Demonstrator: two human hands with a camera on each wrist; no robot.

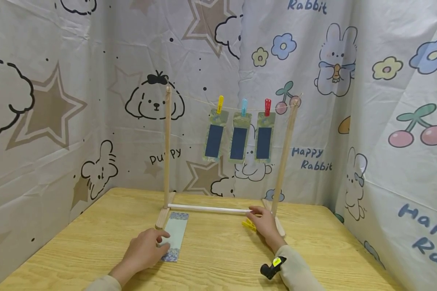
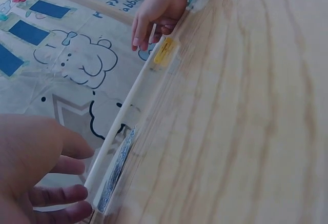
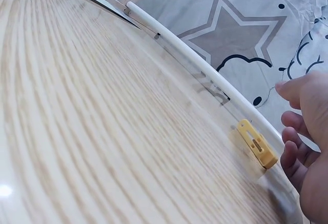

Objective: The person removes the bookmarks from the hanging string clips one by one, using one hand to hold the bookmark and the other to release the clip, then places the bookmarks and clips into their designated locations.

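Observation:
A pale bookmark-like card (image 1: 177, 232) with blue patterned ends lies flat at the left of the table. My left hand (image 1: 144, 249) hovers at its left edge, thumb and fingers spread and partly covering it. Near the right post, a yellow clothespin (image 1: 249, 225) rests on the wood; the right wrist view shows this clothespin (image 3: 257, 144) beside my loosely bent fingers. My right hand (image 1: 265, 224) holds nothing, its fingertips overlapping the end of the white rod (image 1: 209, 209) in the head view.
Two wooden posts (image 1: 167, 149) (image 1: 285, 157) carry a sagging string. From it hang three cards with dark blue centres (image 1: 214, 141) (image 1: 238, 143) (image 1: 264, 143), clipped by yellow (image 1: 220, 105), light blue (image 1: 244, 108) and red (image 1: 267, 107) clothespins. Patterned curtains (image 1: 131, 56) enclose the table (image 1: 218, 262).

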